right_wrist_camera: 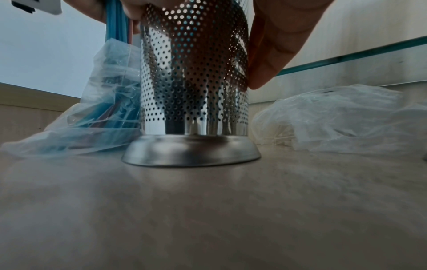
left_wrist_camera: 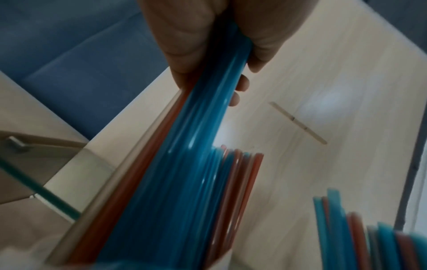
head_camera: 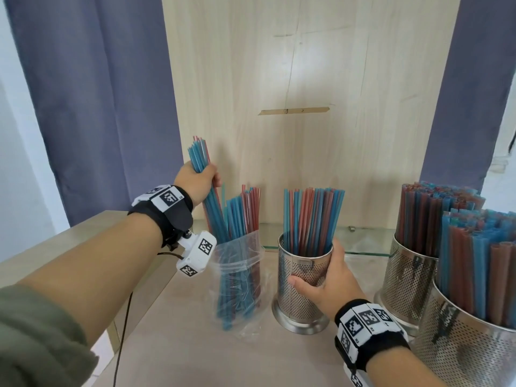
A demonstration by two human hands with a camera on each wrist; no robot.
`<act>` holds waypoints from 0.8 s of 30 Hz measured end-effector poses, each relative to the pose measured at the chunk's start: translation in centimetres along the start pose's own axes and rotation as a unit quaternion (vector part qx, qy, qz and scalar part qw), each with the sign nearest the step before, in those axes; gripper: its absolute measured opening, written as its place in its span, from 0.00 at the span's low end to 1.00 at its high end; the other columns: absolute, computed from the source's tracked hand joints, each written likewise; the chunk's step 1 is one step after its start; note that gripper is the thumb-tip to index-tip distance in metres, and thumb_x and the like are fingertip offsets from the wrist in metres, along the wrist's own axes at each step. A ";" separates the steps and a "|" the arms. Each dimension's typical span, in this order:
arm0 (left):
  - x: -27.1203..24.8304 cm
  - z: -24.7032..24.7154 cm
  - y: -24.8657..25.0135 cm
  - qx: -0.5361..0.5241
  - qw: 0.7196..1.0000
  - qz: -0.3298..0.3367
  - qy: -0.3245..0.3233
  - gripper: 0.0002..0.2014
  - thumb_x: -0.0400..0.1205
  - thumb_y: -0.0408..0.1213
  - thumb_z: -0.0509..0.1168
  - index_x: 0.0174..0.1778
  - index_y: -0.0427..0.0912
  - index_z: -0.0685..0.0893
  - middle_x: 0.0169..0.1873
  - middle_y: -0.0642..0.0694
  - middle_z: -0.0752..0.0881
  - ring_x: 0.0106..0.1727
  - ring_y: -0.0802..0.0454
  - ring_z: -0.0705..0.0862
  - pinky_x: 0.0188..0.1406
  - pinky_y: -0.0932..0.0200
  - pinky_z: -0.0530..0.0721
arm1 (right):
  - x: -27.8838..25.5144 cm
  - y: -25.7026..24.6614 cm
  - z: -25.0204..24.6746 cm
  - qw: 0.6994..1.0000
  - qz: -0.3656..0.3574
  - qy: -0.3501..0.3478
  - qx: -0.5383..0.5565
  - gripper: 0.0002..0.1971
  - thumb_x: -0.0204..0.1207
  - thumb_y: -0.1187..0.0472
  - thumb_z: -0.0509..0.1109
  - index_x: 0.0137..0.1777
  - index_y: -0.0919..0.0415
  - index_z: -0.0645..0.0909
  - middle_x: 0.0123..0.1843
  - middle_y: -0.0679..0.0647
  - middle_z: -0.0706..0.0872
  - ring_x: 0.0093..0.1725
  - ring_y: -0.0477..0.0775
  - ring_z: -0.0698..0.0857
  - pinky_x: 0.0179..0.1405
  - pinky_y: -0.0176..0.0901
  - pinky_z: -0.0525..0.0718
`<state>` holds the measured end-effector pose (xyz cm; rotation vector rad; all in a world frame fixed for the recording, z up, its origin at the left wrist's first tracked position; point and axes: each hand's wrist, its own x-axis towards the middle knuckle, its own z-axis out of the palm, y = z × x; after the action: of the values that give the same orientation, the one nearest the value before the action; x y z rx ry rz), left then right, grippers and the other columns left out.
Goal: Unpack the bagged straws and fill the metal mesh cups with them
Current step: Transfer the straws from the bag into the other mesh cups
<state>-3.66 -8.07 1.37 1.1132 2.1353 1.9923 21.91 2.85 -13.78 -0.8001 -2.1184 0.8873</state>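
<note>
A clear plastic bag (head_camera: 240, 277) stands on the table with blue and red straws inside. My left hand (head_camera: 195, 180) grips a bundle of straws (head_camera: 209, 191), mostly blue, whose lower ends are still in the bag; the left wrist view shows the bundle (left_wrist_camera: 198, 146) held between thumb and fingers. Right of the bag stands a metal mesh cup (head_camera: 300, 286) partly filled with straws. My right hand (head_camera: 321, 277) holds this cup by its upper wall, and in the right wrist view the cup (right_wrist_camera: 194, 87) stands flat on its base beside the bag (right_wrist_camera: 104, 102).
Two more mesh cups (head_camera: 407, 277) (head_camera: 469, 347), packed full of straws, stand at the right front. A crumpled empty plastic bag (right_wrist_camera: 335, 117) lies right of the held cup. A glass shelf edge (head_camera: 363, 251) runs behind, before a wooden back panel (head_camera: 307, 79). Curtains hang either side.
</note>
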 end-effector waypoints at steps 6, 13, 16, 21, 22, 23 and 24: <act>-0.1 1.4 -2.1 0.055 0.997 -0.047 0.024 0.11 0.83 0.40 0.64 0.36 0.40 0.83 0.32 0.47 0.83 0.33 0.50 0.80 0.39 0.59 0.76 | 0.0 0.2 0.0 1.000 -0.008 0.002 0.005 0.58 0.59 0.43 0.85 0.82 0.43 0.49 0.65 0.34 0.71 0.62 0.40 0.74 0.62 0.36 0.74; 0.9 1.4 -4.4 0.021 0.988 -0.148 0.045 0.09 0.81 0.44 0.68 0.48 0.42 0.80 0.45 0.40 0.83 0.49 0.40 0.83 0.55 0.48 0.83 | 0.3 0.8 0.2 1.000 -0.011 -0.003 0.010 0.59 0.58 0.41 0.85 0.81 0.41 0.49 0.66 0.33 0.72 0.63 0.39 0.75 0.63 0.35 0.74; 1.3 1.2 -5.5 -0.030 0.978 -0.206 0.025 0.11 0.76 0.44 0.71 0.46 0.41 0.81 0.44 0.39 0.83 0.50 0.38 0.85 0.61 0.38 0.85 | 0.5 1.1 0.3 1.000 -0.009 0.000 0.010 0.60 0.57 0.40 0.85 0.82 0.42 0.48 0.70 0.36 0.74 0.66 0.39 0.75 0.65 0.36 0.74; 3.8 1.2 -9.3 -0.031 0.973 -0.231 -0.007 0.30 0.58 0.50 0.73 0.53 0.38 0.83 0.51 0.34 0.88 0.53 0.33 0.88 0.57 0.33 0.86 | 0.5 1.1 0.4 1.000 -0.012 0.000 0.004 0.60 0.57 0.39 0.84 0.83 0.42 0.47 0.71 0.37 0.73 0.65 0.37 0.74 0.64 0.34 0.73; 2.9 1.3 -8.1 -0.027 0.975 -0.221 -0.011 0.22 0.62 0.47 0.74 0.48 0.38 0.83 0.50 0.34 0.88 0.53 0.34 0.88 0.57 0.34 0.86 | 0.5 1.1 0.4 1.000 -0.011 -0.001 0.003 0.60 0.57 0.39 0.84 0.83 0.42 0.47 0.71 0.36 0.73 0.64 0.37 0.74 0.64 0.34 0.73; 2.1 1.4 -6.8 -0.026 0.976 -0.214 -0.013 0.14 0.68 0.43 0.75 0.43 0.39 0.82 0.48 0.35 0.87 0.52 0.34 0.88 0.58 0.36 0.86 | 0.5 1.1 0.4 1.000 -0.011 -0.001 0.003 0.61 0.57 0.38 0.84 0.83 0.41 0.47 0.71 0.37 0.73 0.65 0.38 0.74 0.64 0.35 0.74; 1.9 1.6 -6.2 -0.028 0.978 -0.207 -0.010 0.09 0.73 0.39 0.74 0.40 0.40 0.81 0.46 0.36 0.87 0.50 0.36 0.88 0.59 0.39 0.86 | 0.6 1.2 0.4 1.000 -0.012 -0.002 0.004 0.61 0.57 0.38 0.84 0.83 0.41 0.47 0.73 0.37 0.74 0.65 0.38 0.75 0.65 0.36 0.75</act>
<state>-7.28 -5.34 -3.49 0.6107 2.0715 1.8235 21.59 3.85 -14.72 -0.7690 -2.1214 0.8848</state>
